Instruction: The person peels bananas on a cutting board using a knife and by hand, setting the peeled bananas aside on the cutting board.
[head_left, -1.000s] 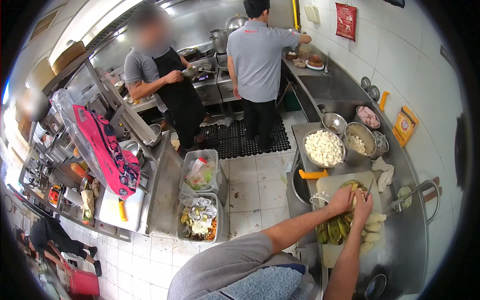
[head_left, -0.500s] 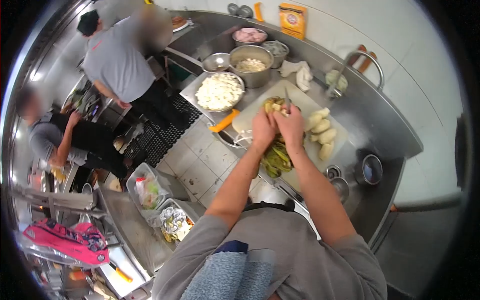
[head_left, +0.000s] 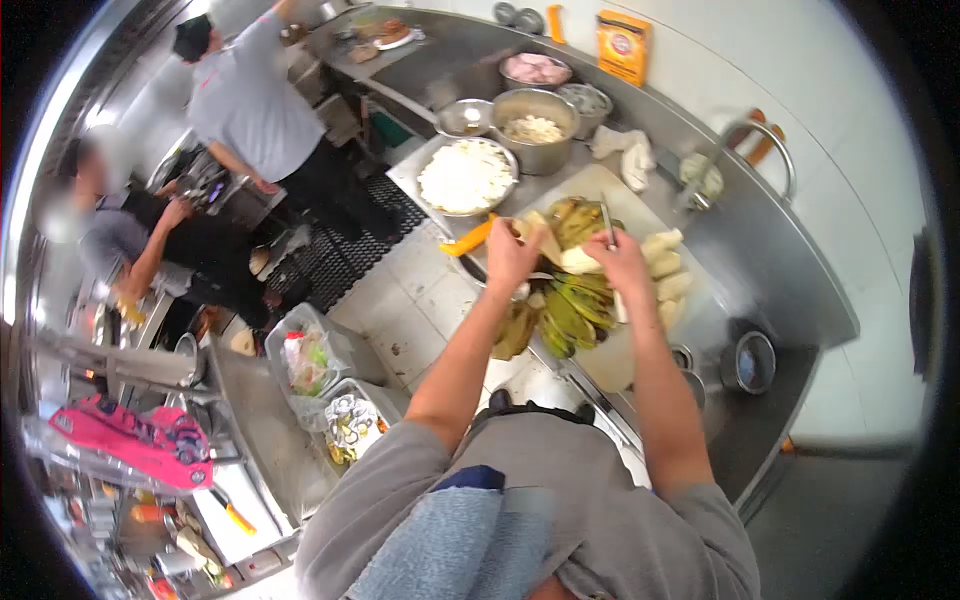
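My right hand (head_left: 622, 264) is closed round a knife (head_left: 606, 215), its blade pointing away from me. A pale peeled plantain (head_left: 580, 261) lies against that hand's fingertips. My left hand (head_left: 513, 255) is closed on a strip of plantain peel (head_left: 543, 240), to the left of the pale flesh. Beneath both hands, green plantain peels (head_left: 575, 312) are heaped on the white cutting board (head_left: 612, 370), and browner peels (head_left: 575, 220) lie farther back. Several peeled plantains (head_left: 664, 262) rest on the board just right of my right hand.
A bowl of white chopped pieces (head_left: 466, 178) stands at the back left, near a deep pot (head_left: 535, 130). An orange-handled tool (head_left: 467, 238) lies by the counter edge. A faucet (head_left: 785, 165) arches over the right side. Two people (head_left: 250, 105) stand at the left.
My hands have moved apart; the left now holds a strip of peel away from the pale plantain. The view has shifted, and one co-worker has raised an arm.
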